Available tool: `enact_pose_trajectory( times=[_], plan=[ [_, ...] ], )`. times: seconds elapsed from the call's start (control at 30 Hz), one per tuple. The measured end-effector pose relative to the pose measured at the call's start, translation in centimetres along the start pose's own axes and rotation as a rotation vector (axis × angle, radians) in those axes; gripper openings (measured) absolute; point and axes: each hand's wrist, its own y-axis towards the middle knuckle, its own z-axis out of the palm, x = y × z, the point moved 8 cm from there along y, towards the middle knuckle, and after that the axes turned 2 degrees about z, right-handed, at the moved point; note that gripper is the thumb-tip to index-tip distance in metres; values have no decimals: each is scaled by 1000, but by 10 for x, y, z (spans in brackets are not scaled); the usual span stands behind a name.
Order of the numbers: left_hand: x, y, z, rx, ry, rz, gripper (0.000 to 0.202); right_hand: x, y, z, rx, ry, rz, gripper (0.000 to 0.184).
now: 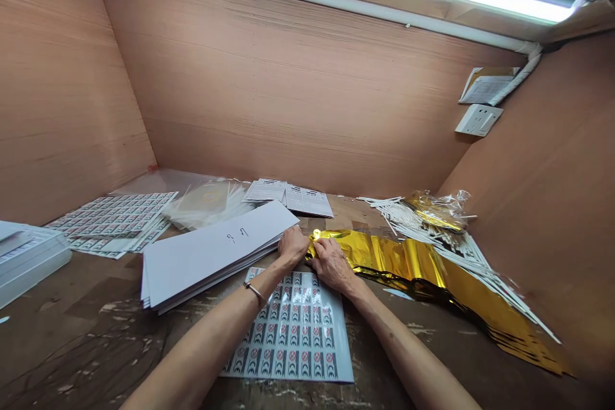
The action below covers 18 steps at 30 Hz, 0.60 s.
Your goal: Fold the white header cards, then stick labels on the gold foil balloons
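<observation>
A long stack of flat, shiny gold foil pieces stretches from the middle of the table toward the lower right. At its left end my right hand lies over the foil with curled fingers gripping it. Close beside it, my left hand is closed, its fingertips at the foil's end and partly hidden. Under my forearms lies a sheet of stickers printed with CE and warning marks. Just left of my left hand rests a pile of long white cards, with handwriting on the top one.
Many thin white sticks lie behind the foil, with a clear-wrapped gold packet on them. More sticker sheets, clear plastic bags and printed papers lie along the back. A plastic box stands far left. Wooden panels enclose the table.
</observation>
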Motion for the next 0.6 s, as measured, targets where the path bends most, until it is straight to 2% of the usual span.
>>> enact_pose_trajectory(
  times=[0.2,0.4,0.5,0.6],
  plan=[
    [-13,2,-12,-3,14,22,27,4,-2,-1,-95,75,45,16],
    [-16,6,-6,30,-120,-5,22,-31,5,-7,-226,270,312,18],
    [-15,-1,2,97,-230,-27,39,-50,4,-6,-254,330,436,22],
    [-14,-9,7,144,-325,-49,53,-69,1,4,-260,559,566,30]
  ],
)
